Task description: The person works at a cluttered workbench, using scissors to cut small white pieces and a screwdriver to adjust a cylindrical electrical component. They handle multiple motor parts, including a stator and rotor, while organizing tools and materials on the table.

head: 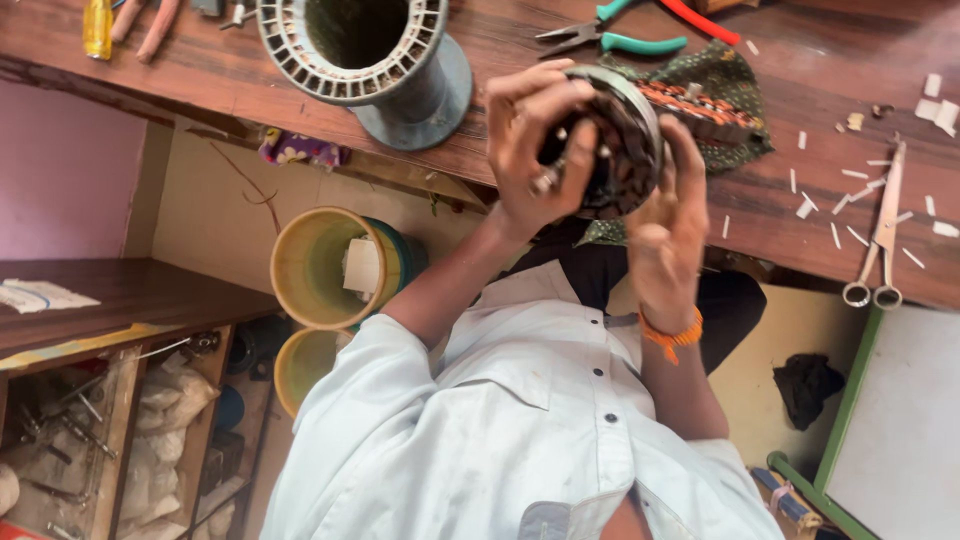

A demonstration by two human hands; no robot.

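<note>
- Both hands are up at the edge of the wooden surface (pixel 500 150), holding one motor stator (pixel 625 135): a round metal ring packed with copper coils.
- The stator is tilted, its open face turned towards the person. It is held just over a green patterned cloth (pixel 735 90) that lies on the surface. Cannot tell if it rests on the cloth.
- Left hand (pixel 535 140): fingers curled over the near rim and face of the stator, fingertips pressed in at the coils, thumb on the top edge. Closed on it, a ring on one finger.
- Right hand (pixel 665 235): orange wristband, cupped round the lower right side of the stator with fingers up along the rim. A firm, bracing grip.
- Step, as a judgement: looks like hand work on the coils, with the left pressing or seating wire while the right steadies the ring.
- Next move calls for the right hand to stop the ring from turning, and for careful fingertip pressure so the wire isn't nicked or pulled out of its slots.
- Nearby on the surface are a grey slotted empty stator core (pixel 365 60), teal-handled pliers (pixel 610 38), scissors (pixel 880 240) and scattered white paper slips (pixel 850 200).
- Under the surface is a yellow bucket (pixel 310 265).
</note>
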